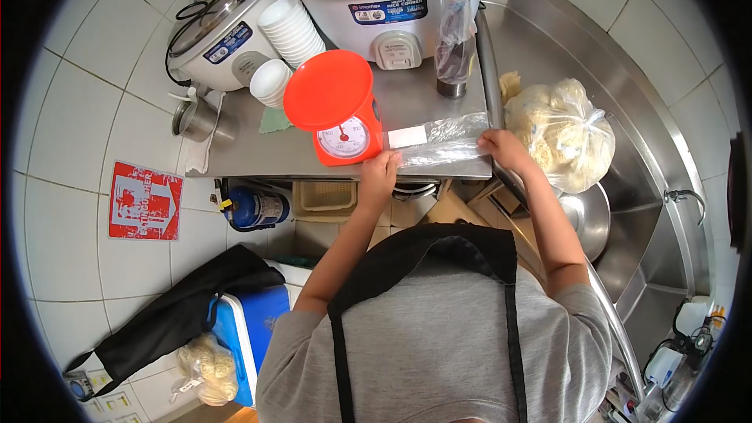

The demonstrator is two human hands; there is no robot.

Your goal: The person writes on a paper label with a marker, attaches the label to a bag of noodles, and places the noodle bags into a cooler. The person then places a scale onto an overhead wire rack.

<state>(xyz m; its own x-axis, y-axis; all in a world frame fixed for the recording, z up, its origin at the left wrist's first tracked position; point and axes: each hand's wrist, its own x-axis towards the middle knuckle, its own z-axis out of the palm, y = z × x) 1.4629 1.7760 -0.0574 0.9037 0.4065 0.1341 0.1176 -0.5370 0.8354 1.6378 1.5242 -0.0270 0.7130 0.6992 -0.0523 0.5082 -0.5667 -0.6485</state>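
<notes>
A clear plastic bag lies stretched flat along the front edge of the steel counter. My left hand pinches its left end, close to the base of the red kitchen scale. At the other end, my right hand grips the bag beside the curved metal rail. A white label shows at the bag's upper left. The scale's round red pan holds nothing. Behind the bag stands a dark bottle wrapped in clear plastic.
Two rice cookers and stacked white cups stand at the back. Right of the rail, a knotted bag of pale noodle-like food sits in the steel sink. A metal mug is at the counter's left.
</notes>
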